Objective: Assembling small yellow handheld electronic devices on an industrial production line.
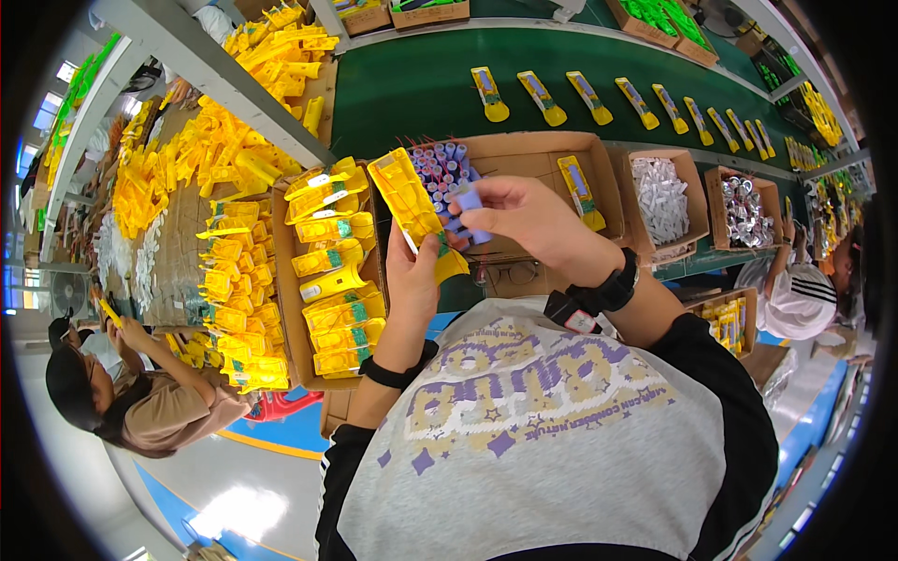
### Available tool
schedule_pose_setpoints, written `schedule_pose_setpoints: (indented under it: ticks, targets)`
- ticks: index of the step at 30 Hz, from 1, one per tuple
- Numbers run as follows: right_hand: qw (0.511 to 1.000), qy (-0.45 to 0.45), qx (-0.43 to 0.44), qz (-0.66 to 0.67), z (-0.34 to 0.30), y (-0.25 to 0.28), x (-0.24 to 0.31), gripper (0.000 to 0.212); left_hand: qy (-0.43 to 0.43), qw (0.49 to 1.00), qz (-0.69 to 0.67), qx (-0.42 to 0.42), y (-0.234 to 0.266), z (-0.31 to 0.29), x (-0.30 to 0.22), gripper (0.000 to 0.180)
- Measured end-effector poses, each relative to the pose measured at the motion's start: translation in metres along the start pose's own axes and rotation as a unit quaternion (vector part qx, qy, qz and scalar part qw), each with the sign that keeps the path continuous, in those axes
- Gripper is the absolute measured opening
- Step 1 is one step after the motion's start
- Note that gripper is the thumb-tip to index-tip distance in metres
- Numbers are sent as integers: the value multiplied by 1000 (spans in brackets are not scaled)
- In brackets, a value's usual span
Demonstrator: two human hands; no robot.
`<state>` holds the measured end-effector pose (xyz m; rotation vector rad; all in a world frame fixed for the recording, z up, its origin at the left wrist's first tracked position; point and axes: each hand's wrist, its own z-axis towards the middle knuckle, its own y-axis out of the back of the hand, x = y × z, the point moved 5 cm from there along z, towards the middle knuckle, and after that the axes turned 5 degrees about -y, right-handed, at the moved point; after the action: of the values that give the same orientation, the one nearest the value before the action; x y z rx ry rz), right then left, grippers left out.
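Observation:
My left hand (412, 280) grips a yellow plastic housing (404, 187), tilted with its hollow, ribbed side facing up. Close to its right, my right hand (538, 220) pinches a light purple cylindrical battery cell (470, 208) between thumb and fingers. The cell is held apart from the housing's upper part; whether they touch lower down I cannot tell. Behind both hands, many similar purple cells (440, 166) with red leads stand packed in a cardboard box (524, 145). A yellow housing with a purple cell in it (582, 192) lies at that box's right end.
Left is a carton of yellow housings with green parts (337, 257), beside stacked housings (243, 309) and a yellow pile (215, 140). Filled housings line the green conveyor (402, 75). Boxes of white pieces (659, 201) and metal parts (748, 210) stand right. Co-workers sit on both sides.

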<state>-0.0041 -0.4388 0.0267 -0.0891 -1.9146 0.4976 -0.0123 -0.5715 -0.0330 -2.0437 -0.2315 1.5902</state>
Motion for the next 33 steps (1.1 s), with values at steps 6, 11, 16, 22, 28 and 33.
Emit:
schedule_pose_setpoints:
  ticks: [6,11,16,22,28,33]
  targets:
    - [985,28,-112,-129,8,-11,-3,23,-86,990,114,19,-5,-2,5,45]
    - [964,69,-201,-161,9,-5,-5,24,-124,970,208,7,-13,-7,1,48]
    - [959,55,-220,-169,15,-5,-13,30,-123,964,235,-2,-16,-11,3,49]
    - [954,65,-240,-165,25,-2,-26,38,-123,965,231,1,-15,-12,6,51]
    - [950,149,-247,-122,32,-2,-33,44,-102,974,203,-7,-9,-18,10,48]
    - [979,-48,-108,-166,29,-9,-34,42,-79,987,138,0,-9,-22,11,42]
